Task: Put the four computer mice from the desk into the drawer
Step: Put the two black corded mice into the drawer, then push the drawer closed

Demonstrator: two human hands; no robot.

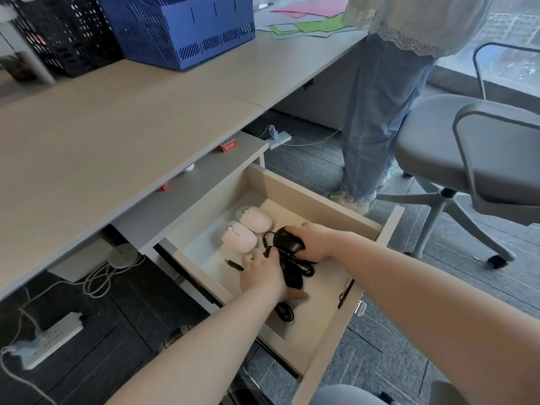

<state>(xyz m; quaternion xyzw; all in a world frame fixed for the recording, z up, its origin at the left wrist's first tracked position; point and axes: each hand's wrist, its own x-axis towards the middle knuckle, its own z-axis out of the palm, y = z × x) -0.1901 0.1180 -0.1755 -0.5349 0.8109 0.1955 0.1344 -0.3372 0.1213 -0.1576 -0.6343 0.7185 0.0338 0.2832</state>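
A black wired mouse (pixel 290 240) sits inside the open drawer (pixel 327 314), gripped from the side by the right hand (pixel 314 242), whose fingers curl around its body. Just beside it, toward the drawer's back corner, two pale pink mice (pixel 240 236) (pixel 254 220) lie side by side, touching. The left hand (pixel 263 277) lies palm down on a second black mouse (pixel 293 277), pressing it and its tangled black cable (pixel 304 267) to the drawer floor; a USB plug (pixel 233 265) pokes out to its left. Above the drawer the grey desk (pixel 117 135) carries a blue basket (pixel 187 27) and a black crate (pixel 64 33). A standing person in jeans (pixel 377 118) and a grey office chair (pixel 473 159) stand near the drawer's far side.
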